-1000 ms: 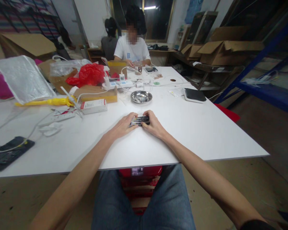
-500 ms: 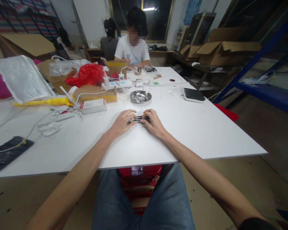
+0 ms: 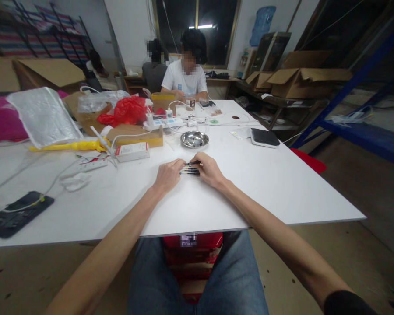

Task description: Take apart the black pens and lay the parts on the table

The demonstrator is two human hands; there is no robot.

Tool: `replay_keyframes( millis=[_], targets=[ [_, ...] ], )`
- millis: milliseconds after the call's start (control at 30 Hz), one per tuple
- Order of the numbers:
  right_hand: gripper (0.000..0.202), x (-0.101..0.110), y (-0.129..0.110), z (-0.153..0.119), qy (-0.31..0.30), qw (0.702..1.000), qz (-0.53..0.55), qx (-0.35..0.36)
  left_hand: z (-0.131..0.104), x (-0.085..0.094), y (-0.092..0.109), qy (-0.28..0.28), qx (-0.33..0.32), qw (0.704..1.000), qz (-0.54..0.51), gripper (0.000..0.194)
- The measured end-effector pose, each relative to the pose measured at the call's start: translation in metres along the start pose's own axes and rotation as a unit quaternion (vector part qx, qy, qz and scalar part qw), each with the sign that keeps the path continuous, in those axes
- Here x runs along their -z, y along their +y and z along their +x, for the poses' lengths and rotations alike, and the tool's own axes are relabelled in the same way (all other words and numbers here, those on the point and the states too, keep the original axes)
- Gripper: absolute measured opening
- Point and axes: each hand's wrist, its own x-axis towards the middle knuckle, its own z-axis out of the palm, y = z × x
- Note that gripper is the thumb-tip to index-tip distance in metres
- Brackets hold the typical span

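Observation:
A row of several thin, pen-like sticks (image 3: pixel 189 171), dark with pale and clear-looking parts, lies side by side just above or on the white table. My left hand (image 3: pixel 169 176) closes round their left ends. On the right, my right hand (image 3: pixel 209 169) pinches the other ends, its thumb and forefinger at the farthest, dark stick. My fingers cover both ends, so their exact kind cannot be made out. Just beyond my hands stands a shiny metal dish (image 3: pixel 195 139) with small dark things in it.
Left of my hands lie a white box (image 3: pixel 132 152), a yellow tool-like object (image 3: pixel 68 145), crumpled tissue (image 3: pixel 76 181) and a black panel (image 3: pixel 18 214) with a cable. A black-topped flat device (image 3: pixel 265 137) rests at right. Across the table sits a person in white (image 3: pixel 185 81).
My fingers have shifted on the sticks. The row now looks more spread out, and the farthest stick sits raised between both hands. The camera view has tilted up slightly.

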Motion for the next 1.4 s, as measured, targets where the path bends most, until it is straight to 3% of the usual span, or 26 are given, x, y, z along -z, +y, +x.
replay_keyframes(
  millis=[133,333,400,500,567,733,900,1067,1200,1400],
  targets=[
    [0.01,-0.004,-0.003,0.0,0.008,1.0,0.015,0.012,-0.001,0.005,-0.004,-0.015,0.005,1.0,0.024,0.029],
    [0.025,0.003,-0.012,-0.012,-0.072,0.995,-0.051,-0.036,0.0,0.005,0.003,-0.036,-0.021,0.999,0.025,0.031],
    [0.029,0.004,-0.011,-0.014,-0.066,0.996,-0.045,-0.034,0.0,0.004,0.004,-0.045,-0.021,0.999,0.018,0.031],
    [0.012,0.002,-0.009,-0.015,-0.02,1.0,0.002,-0.021,-0.001,0.002,0.004,-0.047,-0.004,0.999,0.013,0.029],
    [0.015,0.0,-0.009,-0.016,-0.001,1.0,0.012,-0.025,-0.002,0.003,0.004,-0.048,0.005,0.999,0.02,0.029],
    [0.03,-0.001,-0.012,-0.016,-0.052,0.996,-0.051,-0.061,-0.003,0.007,0.01,-0.056,0.007,0.996,0.069,0.03],
    [0.014,-0.001,-0.014,-0.016,0.006,0.999,-0.041,-0.032,-0.002,0.008,0.014,-0.054,0.025,0.994,0.094,0.028],
    [0.029,-0.001,-0.014,-0.015,-0.041,0.995,-0.063,-0.071,-0.002,0.008,0.013,-0.057,0.024,0.994,0.093,0.027],
    [0.012,0.0,-0.014,-0.014,-0.007,0.998,-0.037,-0.044,-0.002,0.008,0.013,-0.063,0.032,0.993,0.092,0.027],
    [0.022,-0.002,-0.013,-0.015,-0.037,0.997,-0.052,-0.053,-0.001,0.007,0.01,-0.059,0.033,0.995,0.07,0.029]
  ],
)
